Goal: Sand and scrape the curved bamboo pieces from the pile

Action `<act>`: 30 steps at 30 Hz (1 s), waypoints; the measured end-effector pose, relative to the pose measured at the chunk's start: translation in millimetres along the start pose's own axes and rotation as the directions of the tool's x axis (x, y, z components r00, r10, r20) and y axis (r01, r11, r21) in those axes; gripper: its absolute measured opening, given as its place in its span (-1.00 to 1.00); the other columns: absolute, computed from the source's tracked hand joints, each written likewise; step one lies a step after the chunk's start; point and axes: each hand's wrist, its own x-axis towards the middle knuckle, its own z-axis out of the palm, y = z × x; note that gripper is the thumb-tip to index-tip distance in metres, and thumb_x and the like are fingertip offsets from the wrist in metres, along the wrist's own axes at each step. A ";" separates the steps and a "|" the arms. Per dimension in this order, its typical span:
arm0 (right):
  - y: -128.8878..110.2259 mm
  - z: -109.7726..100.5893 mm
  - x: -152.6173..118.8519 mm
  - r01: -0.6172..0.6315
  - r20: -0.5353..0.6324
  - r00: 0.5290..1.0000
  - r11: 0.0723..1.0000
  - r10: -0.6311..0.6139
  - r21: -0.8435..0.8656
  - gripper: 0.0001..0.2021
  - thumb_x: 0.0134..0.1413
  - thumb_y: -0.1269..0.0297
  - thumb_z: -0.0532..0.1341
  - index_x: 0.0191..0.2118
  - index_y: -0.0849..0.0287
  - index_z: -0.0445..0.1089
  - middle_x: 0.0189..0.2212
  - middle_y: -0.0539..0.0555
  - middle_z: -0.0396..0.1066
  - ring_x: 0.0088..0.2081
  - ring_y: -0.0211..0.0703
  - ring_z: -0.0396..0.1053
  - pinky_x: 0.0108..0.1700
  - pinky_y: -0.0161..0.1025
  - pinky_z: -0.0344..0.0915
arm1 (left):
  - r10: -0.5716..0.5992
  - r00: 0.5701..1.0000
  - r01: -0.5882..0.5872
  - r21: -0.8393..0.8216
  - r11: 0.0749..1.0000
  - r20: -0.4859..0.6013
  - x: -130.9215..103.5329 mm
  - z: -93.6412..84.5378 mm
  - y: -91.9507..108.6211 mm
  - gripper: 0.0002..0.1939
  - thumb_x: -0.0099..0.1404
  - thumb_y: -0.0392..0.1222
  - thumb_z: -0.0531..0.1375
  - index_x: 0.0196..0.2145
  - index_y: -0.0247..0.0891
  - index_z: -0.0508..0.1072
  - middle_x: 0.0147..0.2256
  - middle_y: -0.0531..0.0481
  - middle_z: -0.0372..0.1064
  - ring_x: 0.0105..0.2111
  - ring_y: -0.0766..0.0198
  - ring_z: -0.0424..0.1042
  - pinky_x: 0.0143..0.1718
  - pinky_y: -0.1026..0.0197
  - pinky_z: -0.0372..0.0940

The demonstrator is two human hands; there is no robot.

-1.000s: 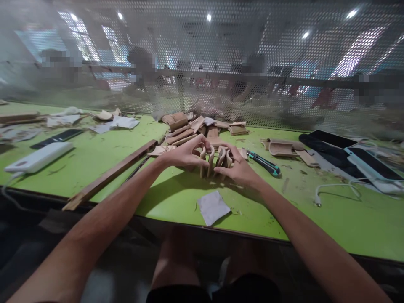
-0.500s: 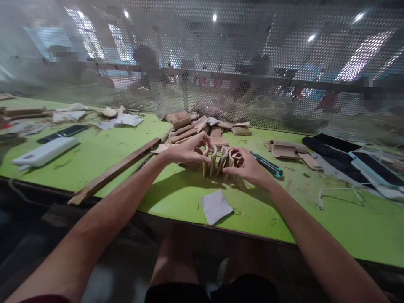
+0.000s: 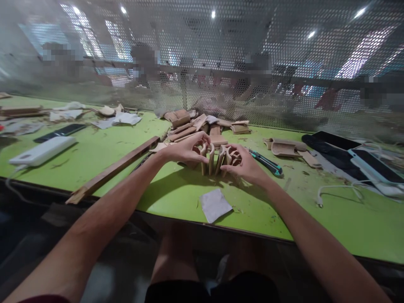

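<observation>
Several curved wooden pieces (image 3: 211, 160) stand on edge in a row on the green table, between my two hands. My left hand (image 3: 191, 150) is curled round the pieces at the left end, thumb and fingers against them. At the right end, my right hand (image 3: 242, 163) grips more of these pieces between thumb and fingers. A narrow gap shows near the middle of the row. A square of grey sandpaper-like sheet (image 3: 216, 205) lies in front of them, near the table edge.
Behind the row is a pile of wooden pieces (image 3: 189, 126). A teal cutter (image 3: 267, 163) lies to the right, a long wooden strip (image 3: 116, 168) to the left. Phones, a cable (image 3: 341, 187) and a white device (image 3: 42, 151) lie farther out. A perforated screen (image 3: 202, 63) stands behind.
The view has shifted slightly. The gap in the middle of the row looks a little wider; both hands keep their hold on the pieces.
</observation>
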 end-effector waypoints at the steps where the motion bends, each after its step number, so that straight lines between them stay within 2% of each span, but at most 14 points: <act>1: 0.2 -0.9 0.1 -0.003 -0.001 1.000 1.000 0.003 -0.005 -0.28 -0.05 0.05 0.48 0.22 0.06 0.30 0.13 0.23 0.39 0.08 0.16 0.45 0.14 0.19 0.42 | 0.003 1.000 -0.003 -0.006 1.000 0.003 0.0 0.3 1.1 -0.35 0.16 0.21 0.41 0.01 -0.22 0.30 -0.09 -0.10 0.32 -0.17 0.19 0.39 -0.18 0.18 0.39; 9: 1.6 -5.2 -0.6 -0.031 0.011 0.999 1.000 0.031 0.001 -0.28 -0.04 0.02 0.48 0.22 0.06 0.28 0.10 0.22 0.41 0.08 0.15 0.44 0.12 0.17 0.42 | -0.004 0.999 0.005 -0.044 0.999 0.038 -0.3 -4.2 -3.6 -0.33 0.17 0.16 0.43 0.07 -0.22 0.31 -0.10 -0.11 0.33 -0.13 0.18 0.41 -0.17 0.19 0.42; 16: 6.7 -4.4 1.0 -0.001 -0.003 1.000 1.000 0.001 0.017 -0.28 -0.02 -0.04 0.46 0.24 -0.01 0.28 0.15 0.21 0.37 0.08 0.14 0.43 0.12 0.18 0.44 | -0.003 0.999 0.005 -0.045 0.999 0.045 -0.9 -6.3 -11.5 -0.31 0.17 0.14 0.43 0.12 -0.22 0.33 -0.08 -0.13 0.38 -0.10 0.16 0.44 -0.14 0.18 0.42; 20: 5.7 -5.6 0.1 0.055 -0.051 0.997 0.997 -0.057 -0.054 -0.39 0.00 0.01 0.45 0.17 -0.04 0.34 0.14 0.18 0.37 0.17 0.17 0.37 0.26 0.23 0.30 | -0.007 0.999 0.008 -0.030 1.000 0.050 -0.7 -6.3 -12.5 -0.33 0.19 0.13 0.42 0.12 -0.21 0.34 -0.07 -0.14 0.40 -0.09 0.15 0.45 -0.10 0.14 0.42; 23: 3.4 -6.2 -0.9 0.058 -0.035 0.998 0.994 -0.061 -0.092 -0.45 0.05 0.03 0.41 0.15 -0.03 0.36 0.14 0.16 0.36 0.19 0.16 0.34 0.31 0.22 0.24 | -0.017 0.999 0.018 -0.025 1.000 0.048 -0.5 -6.2 -11.0 -0.36 0.18 0.14 0.42 0.08 -0.23 0.36 -0.09 -0.14 0.41 -0.12 0.16 0.46 -0.11 0.13 0.42; 27: -0.4 -1.9 -0.2 0.042 -0.021 0.999 0.995 -0.044 -0.088 -0.43 0.10 0.02 0.38 0.20 -0.01 0.31 0.17 0.18 0.34 0.21 0.14 0.34 0.32 0.17 0.24 | -0.037 0.997 0.043 -0.093 0.995 0.075 0.0 -0.2 -5.8 -0.34 0.18 0.13 0.42 0.09 -0.23 0.31 -0.10 -0.12 0.39 -0.21 0.22 0.46 -0.20 0.17 0.42; 30: -5.2 6.8 0.0 0.046 -0.013 0.999 0.998 -0.046 -0.051 -0.34 0.13 0.04 0.35 0.30 0.00 0.19 0.24 0.19 0.31 0.25 0.12 0.32 0.32 0.11 0.26 | -0.042 0.996 0.052 -0.127 0.991 0.078 1.2 8.9 -2.4 -0.31 0.16 0.12 0.44 0.09 -0.22 0.26 0.01 -0.17 0.33 -0.23 0.25 0.45 -0.25 0.19 0.42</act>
